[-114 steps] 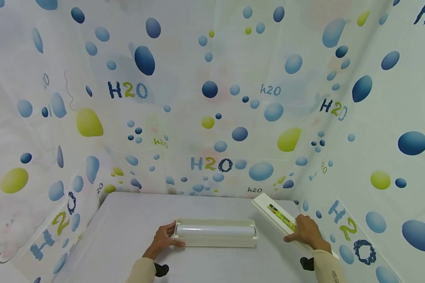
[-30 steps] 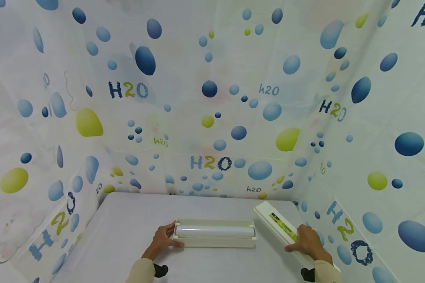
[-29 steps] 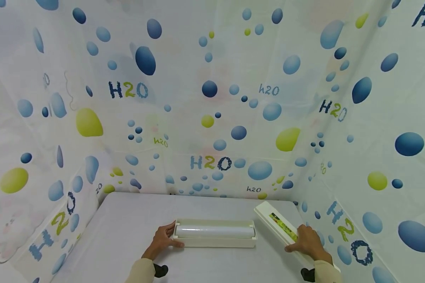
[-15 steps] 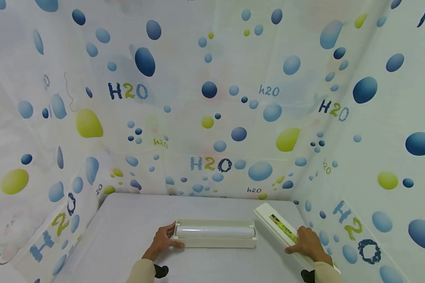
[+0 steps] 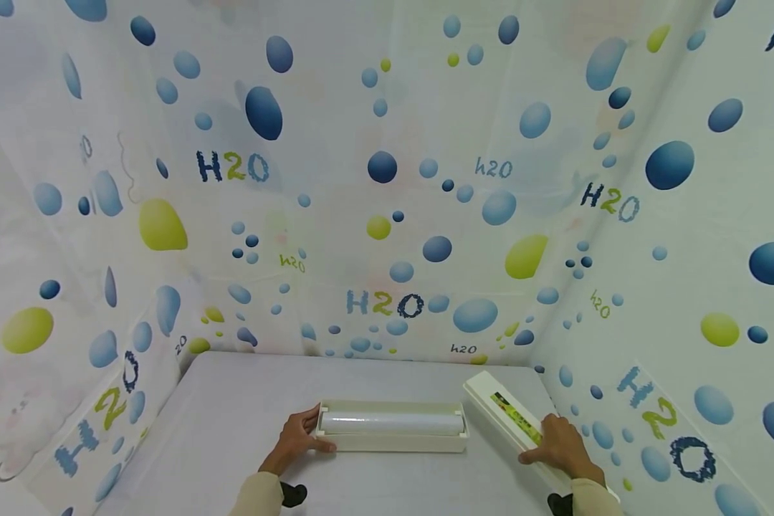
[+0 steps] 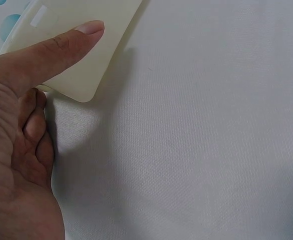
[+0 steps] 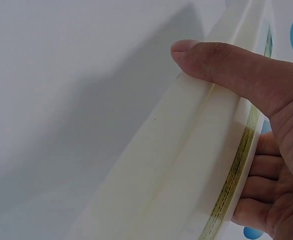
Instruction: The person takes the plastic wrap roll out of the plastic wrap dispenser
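Observation:
On the table lies a cream cling film dispenser base (image 5: 400, 443), its top uncovered, with a shiny roll of cling film (image 5: 393, 421) inside. My left hand (image 5: 297, 437) grips the left end of this base. The left wrist view has the thumb on the base's smooth front (image 6: 76, 82), while the other fingers lie partly hidden behind it. To the right, my right hand (image 5: 560, 446) holds a long cream lid (image 5: 484, 388) with a yellow-green label, slanted across the table's right side. In the right wrist view the thumb lies over the lid (image 7: 186, 140), fingers on its far side.
A white cloth covers the table (image 5: 251, 387). Curtains printed with blue and green drops and "H2O" hang at the back (image 5: 335, 236), left (image 5: 13, 401) and right (image 5: 677, 387), close to the right hand.
Since the earliest frame, the right hand and lid have dropped slightly. The right curtain's print has shifted rightward over the last second. The left hand and base stay put.

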`<action>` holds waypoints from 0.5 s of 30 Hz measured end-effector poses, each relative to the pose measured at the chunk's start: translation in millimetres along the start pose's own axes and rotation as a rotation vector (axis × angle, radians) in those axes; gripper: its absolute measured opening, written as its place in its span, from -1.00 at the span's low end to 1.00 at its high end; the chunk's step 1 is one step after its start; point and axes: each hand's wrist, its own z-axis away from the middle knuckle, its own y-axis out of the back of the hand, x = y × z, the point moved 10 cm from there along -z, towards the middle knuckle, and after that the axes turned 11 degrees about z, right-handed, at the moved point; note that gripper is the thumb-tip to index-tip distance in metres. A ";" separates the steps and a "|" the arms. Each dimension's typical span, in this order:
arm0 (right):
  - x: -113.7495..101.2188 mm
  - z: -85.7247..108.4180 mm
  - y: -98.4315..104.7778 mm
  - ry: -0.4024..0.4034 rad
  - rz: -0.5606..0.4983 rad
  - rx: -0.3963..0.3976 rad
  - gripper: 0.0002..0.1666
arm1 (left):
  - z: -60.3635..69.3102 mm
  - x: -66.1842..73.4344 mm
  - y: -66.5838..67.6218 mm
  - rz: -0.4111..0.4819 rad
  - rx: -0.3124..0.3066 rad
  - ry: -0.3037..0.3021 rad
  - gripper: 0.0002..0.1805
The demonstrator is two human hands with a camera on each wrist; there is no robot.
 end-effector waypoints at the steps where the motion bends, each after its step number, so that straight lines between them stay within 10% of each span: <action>1: 0.0 -0.1 -0.1 -0.004 -0.001 -0.005 -0.20 | -0.2 -0.5 0.0 -0.003 0.001 0.003 0.21; 15: 4.4 0.5 -8.0 -0.014 -0.015 -0.021 -0.17 | -0.2 -2.7 0.0 -0.028 -0.012 -0.017 0.23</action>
